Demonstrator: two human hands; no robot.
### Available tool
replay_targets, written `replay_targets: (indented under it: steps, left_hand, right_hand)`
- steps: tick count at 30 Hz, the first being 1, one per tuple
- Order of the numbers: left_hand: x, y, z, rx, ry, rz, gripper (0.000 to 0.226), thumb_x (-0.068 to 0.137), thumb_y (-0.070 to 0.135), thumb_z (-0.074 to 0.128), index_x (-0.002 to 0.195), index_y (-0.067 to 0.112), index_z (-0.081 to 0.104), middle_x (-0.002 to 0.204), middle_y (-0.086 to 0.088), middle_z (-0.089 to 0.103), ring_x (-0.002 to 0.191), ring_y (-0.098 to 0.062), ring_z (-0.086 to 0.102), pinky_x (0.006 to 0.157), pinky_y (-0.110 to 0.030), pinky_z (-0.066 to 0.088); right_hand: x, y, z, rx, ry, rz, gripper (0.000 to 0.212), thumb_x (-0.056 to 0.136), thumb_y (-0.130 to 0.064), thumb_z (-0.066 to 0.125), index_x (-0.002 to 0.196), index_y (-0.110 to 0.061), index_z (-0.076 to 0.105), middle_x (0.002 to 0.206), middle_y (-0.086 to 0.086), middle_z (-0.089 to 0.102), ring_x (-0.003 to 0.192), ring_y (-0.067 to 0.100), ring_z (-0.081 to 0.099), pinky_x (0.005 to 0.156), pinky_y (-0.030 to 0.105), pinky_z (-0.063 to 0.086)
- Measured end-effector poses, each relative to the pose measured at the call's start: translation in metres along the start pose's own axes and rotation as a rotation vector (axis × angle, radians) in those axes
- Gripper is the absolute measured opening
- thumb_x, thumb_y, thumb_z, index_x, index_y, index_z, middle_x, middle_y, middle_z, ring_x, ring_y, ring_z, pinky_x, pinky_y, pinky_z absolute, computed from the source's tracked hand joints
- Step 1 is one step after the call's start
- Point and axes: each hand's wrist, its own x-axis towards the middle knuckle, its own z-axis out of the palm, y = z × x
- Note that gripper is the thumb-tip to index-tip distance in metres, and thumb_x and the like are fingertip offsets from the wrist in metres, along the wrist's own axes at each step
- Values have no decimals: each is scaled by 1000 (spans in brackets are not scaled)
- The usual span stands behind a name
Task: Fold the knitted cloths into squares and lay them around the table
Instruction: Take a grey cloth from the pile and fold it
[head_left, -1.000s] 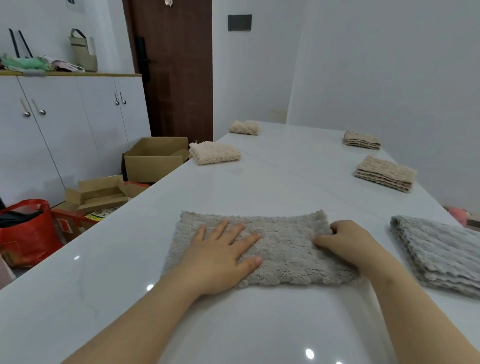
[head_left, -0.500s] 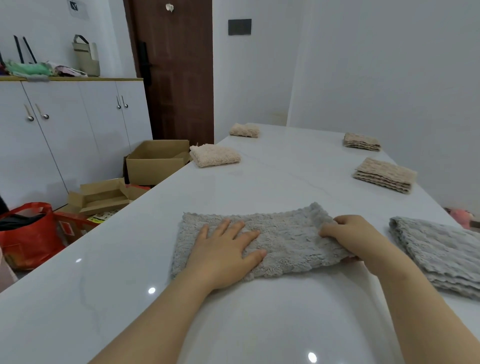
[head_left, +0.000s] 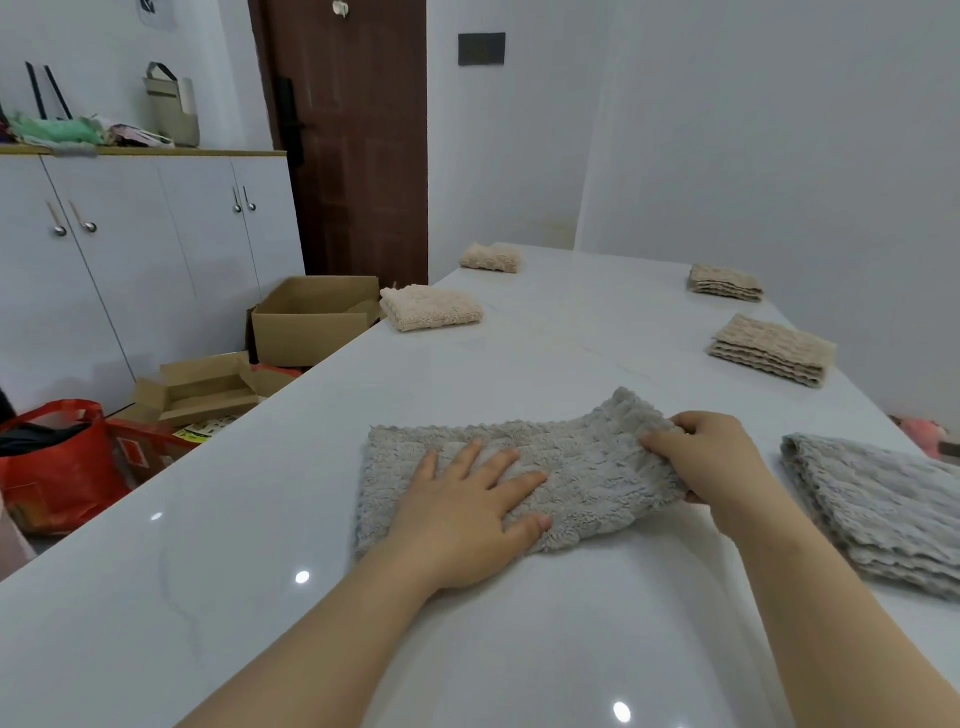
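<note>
Grey knitted cloth lies near the front edge of the white table, where your left hand presses flat on its left half with fingers spread wide, while your right hand pinches its right end and holds that end raised off the table. Just beside it at the right edge sits a folded grey stack, and farther along that edge lie two beige folded cloths, with two more cream folded cloths along the left edge toward the far corner.
</note>
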Motion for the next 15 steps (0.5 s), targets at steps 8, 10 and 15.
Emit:
replay_targets:
  steps: [8,10,15]
  left_hand:
    - [-9,-14,-28,-843,559,-297,32,94,28,35,121,31,51,129,5,52,118,-15,46,92,-28,35]
    - [-14,-26,-43,-1272,575,-428,24,95,19,37,111,23,54,110,2,62,98,-16,58,76,-29,41]
    - [-22,-39,-50,-1790,284,-480,36,98,42,35,124,18,41,107,-16,64,88,-24,67,70,-31,51]
  right_hand:
    - [-28,-45,18,284,-33,-117,13,85,-10,61,81,2,63,80,16,63,71,23,58,65,31,46]
    - [-36,-54,26,311,-49,-158,18,85,-11,61,86,7,62,84,25,64,73,24,59,66,33,48]
    - [-56,-66,53,291,-212,-229,9,85,-17,63,78,-14,68,90,16,71,89,30,68,83,45,53]
